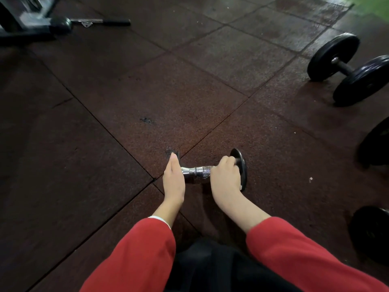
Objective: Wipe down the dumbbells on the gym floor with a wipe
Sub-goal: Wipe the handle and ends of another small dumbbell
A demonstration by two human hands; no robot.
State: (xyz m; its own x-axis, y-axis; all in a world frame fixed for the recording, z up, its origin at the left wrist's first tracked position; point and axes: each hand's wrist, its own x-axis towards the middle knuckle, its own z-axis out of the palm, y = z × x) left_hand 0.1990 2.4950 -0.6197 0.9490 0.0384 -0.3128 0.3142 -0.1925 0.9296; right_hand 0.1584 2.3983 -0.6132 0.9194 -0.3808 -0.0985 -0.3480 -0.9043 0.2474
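Both red-sleeved arms reach down and forward: the left hand (174,179) lies edge-on with its fingers (173,163) straight and pressed together against the left plate of the small dumbbell (199,171), while the right hand (226,175) has its fingers curled round the chrome handle just inside the right plate, the dumbbell lying on the floor (126,91) between the two hands. Well off to the right of the curled fingers stands one whole large dumbbell (348,69), with two more dark plates (375,142) cut by the frame edge, and far to the upper left lies one bar (101,22) by a machine base (23,24).
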